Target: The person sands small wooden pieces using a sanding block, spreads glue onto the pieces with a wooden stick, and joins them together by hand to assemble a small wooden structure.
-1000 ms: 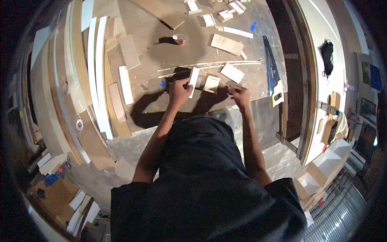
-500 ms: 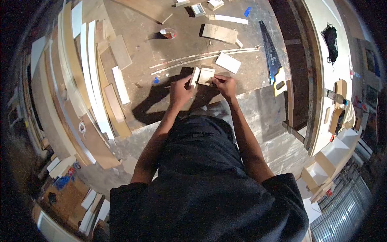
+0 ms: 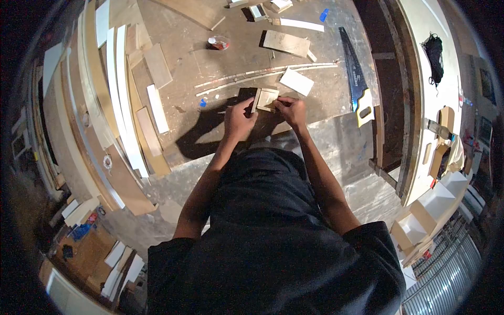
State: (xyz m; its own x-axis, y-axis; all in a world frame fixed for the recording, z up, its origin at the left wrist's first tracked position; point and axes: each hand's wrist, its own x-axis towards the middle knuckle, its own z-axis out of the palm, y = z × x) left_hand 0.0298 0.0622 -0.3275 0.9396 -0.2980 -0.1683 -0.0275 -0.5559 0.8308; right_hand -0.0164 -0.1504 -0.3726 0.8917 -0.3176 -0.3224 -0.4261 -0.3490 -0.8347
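Note:
My left hand [image 3: 240,119] is closed on a narrow wooden strip [image 3: 256,101], which stands against the left side of a small wooden frame [image 3: 268,98]. At the frame's right side is my right hand [image 3: 291,111], its fingers pinched together on the frame's edge. A loose white rectangular piece [image 3: 297,82] lies just beyond the right hand. Behind the frame, long thin strips [image 3: 236,77] lie across the workbench [image 3: 189,63].
A handsaw [image 3: 357,84] lies on the right of the bench. Farther back are a plastic cup [image 3: 218,43], a wooden block [image 3: 286,43] and small white boxes [image 3: 258,12]. Long boards [image 3: 122,89] run along the left. Black cord [image 3: 433,58] rests on the right-hand board.
My right hand has come left to the small frame. The strip in my left hand has moved from standing apart to being against the frame's left side. The whole view has shifted slightly.

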